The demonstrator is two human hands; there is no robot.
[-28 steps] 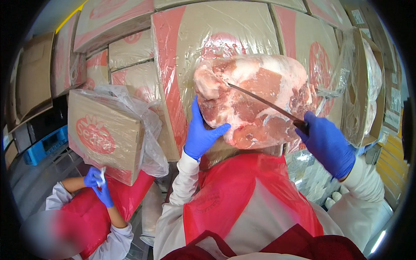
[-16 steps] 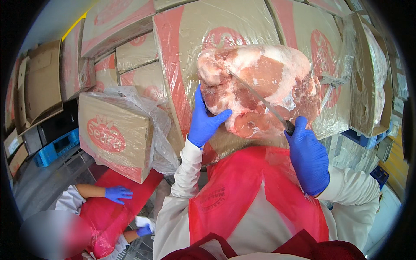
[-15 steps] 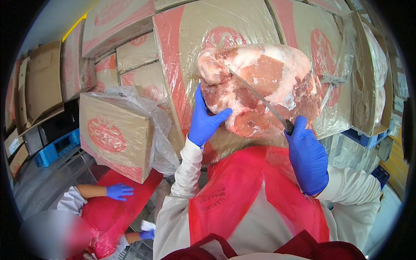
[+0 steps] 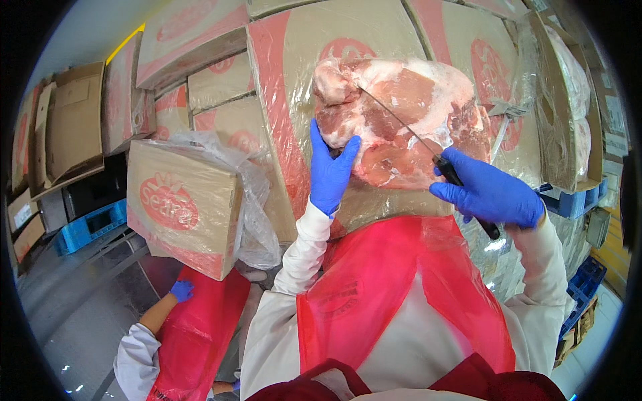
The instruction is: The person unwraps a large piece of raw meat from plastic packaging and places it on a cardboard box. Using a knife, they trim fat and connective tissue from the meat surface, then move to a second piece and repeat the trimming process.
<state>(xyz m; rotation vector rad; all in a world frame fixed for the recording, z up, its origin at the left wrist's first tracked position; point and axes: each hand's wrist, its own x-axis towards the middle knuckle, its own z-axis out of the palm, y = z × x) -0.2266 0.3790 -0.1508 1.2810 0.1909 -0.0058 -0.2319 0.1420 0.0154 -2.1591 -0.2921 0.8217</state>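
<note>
A large slab of raw meat [image 4: 408, 93], pink with white fat, lies on plastic-wrapped cardboard boxes in front of me. My left hand [image 4: 331, 170], in a blue glove, grips its near left edge, the thumb on the near side and the other fingertips partly hidden by the meat. In my blue-gloved right hand [image 4: 491, 190] is a knife [image 4: 401, 123], held loosely, with parts of the black handle showing above and below the fingers. The thin blade slants to the far left across the meat, its tip by the rounded lump at the left end.
A wrapped box [image 4: 144, 194] with loose plastic stands to my left. Beyond it are an open carton [image 4: 73, 127] and a blue crate [image 4: 90, 224]. Another open carton [image 4: 568, 113] is at the right. A co-worker in a red apron [image 4: 204, 327] stands at the lower left.
My right hand has loosened from a closed grip and turned, so more of the knife handle shows. In the picture, the meat sits slightly higher. The co-worker's gloved hand has shifted.
</note>
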